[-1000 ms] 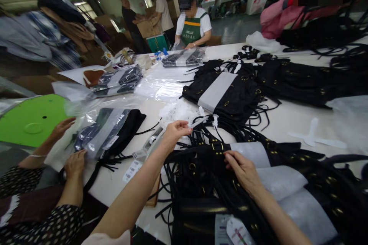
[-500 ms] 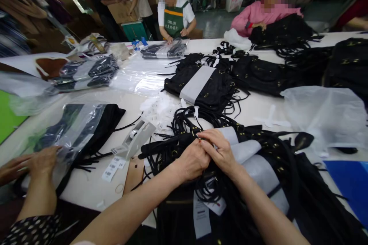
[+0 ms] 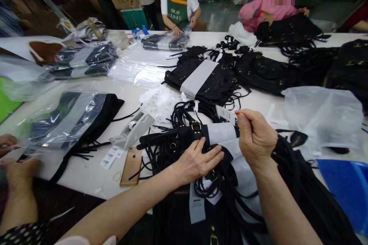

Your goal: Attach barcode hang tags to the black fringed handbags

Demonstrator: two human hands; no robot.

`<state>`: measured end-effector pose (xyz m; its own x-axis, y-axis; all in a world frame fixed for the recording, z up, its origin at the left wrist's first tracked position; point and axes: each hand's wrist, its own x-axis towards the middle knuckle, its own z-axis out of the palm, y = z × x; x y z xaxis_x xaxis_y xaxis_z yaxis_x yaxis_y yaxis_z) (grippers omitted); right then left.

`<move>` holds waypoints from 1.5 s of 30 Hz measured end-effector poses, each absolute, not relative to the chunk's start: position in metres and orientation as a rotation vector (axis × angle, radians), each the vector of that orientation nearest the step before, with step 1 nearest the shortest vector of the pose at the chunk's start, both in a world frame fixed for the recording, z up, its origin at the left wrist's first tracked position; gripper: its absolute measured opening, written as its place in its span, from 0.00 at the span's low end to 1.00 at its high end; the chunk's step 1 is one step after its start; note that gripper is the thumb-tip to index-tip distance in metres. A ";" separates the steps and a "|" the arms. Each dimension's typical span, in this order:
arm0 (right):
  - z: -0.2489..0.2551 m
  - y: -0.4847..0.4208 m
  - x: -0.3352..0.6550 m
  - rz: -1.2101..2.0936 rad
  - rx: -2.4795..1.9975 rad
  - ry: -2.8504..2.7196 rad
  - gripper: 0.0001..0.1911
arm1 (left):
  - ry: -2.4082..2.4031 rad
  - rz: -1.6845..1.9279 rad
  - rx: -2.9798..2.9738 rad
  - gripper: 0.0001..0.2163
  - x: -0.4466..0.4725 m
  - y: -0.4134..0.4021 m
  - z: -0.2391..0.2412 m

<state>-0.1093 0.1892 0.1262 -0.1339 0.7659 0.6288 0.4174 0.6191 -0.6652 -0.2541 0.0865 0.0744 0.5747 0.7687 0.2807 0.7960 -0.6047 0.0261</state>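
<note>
A: Where is the printed white tag [image 3: 225, 114] to be found?

B: Just above the black bag [image 3: 182, 139], near the brass-coloured buckle [image 3: 196, 126]. One end is met by the fingertips of the right hand [image 3: 255, 138].

A: How are the hands set?

B: The right is raised and closed, thumb pressed to forefinger, and the tag appears to be pinched there; whether its own edge or a thin cord is gripped cannot be told. The left hand [image 3: 188, 160] is laid open on the bag, fingers spread, with nothing grasped.

A: Which step is taken to be in hand?

B: By judgement, the tag is being handled beside the buckle while the bag is steadied from above. Whether it has been fastened is not shown.

A: And what would be called for by the next move?

B: A light pull, it is thought, with the bag pressed flat, so that the tag is not snagged among the bunched black straps [image 3: 180, 111].

A: What is found further out?

B: Pale wrapping strips [image 3: 221, 132] are laid beside the buckle. To the left, a gold-coloured smartphone [image 3: 130, 166] is set on the worktop [image 3: 86, 178], with a grey dispenser [image 3: 135, 129] beyond it. Farther left, a film-sleeved bag [image 3: 69, 122] is placed near a co-worker's hands [image 3: 21, 168].
</note>
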 end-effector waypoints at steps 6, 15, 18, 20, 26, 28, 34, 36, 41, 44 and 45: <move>0.078 0.202 -0.139 0.492 -1.052 -2.374 0.12 | -2.411 -1.139 -2.436 0.14 -0.253 0.097 0.055; 0.053 0.207 -0.149 0.664 -1.494 -2.689 0.13 | -3.168 -1.510 -1.616 0.13 -0.293 0.151 0.003; 0.053 0.207 -0.151 0.607 -1.517 -2.746 0.14 | -3.096 -1.535 -1.651 0.14 -0.296 0.155 -0.004; 0.050 0.208 -0.155 0.567 -1.513 -2.781 0.14 | -3.014 -1.479 -1.706 0.15 -0.296 0.153 -0.004; 0.041 0.210 -0.164 0.496 -1.364 -2.829 0.13 | -2.810 -1.105 -1.954 0.11 -0.297 0.152 0.002; 0.041 0.209 -0.164 0.514 -1.316 -2.810 0.13 | -2.737 -0.943 -2.026 0.09 -0.300 0.153 0.004; 0.042 0.206 -0.153 0.332 -1.208 -2.775 0.10 | -2.515 -0.568 -2.160 0.11 -0.308 0.141 0.014; 0.042 0.207 -0.150 0.197 -1.199 -2.766 0.09 | -2.574 -0.566 -2.072 0.10 -0.314 0.135 0.018; 0.038 0.208 -0.146 -0.018 -1.190 -2.744 0.09 | -2.788 -0.738 -1.905 0.08 -0.328 0.118 0.029; 0.031 0.208 -0.140 -0.036 -1.169 -2.737 0.10 | -2.860 -0.855 -1.879 0.08 -0.327 0.108 0.037; 0.026 0.209 -0.138 -0.034 -1.157 -2.726 0.10 | -2.869 -0.891 -1.881 0.08 -0.326 0.106 0.037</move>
<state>-0.1376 0.2095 0.0262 -0.6811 0.7114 0.1734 0.7155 0.6969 -0.0492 -0.3259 0.1064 0.0371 -0.3795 0.9232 -0.0612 0.7262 0.3382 0.5986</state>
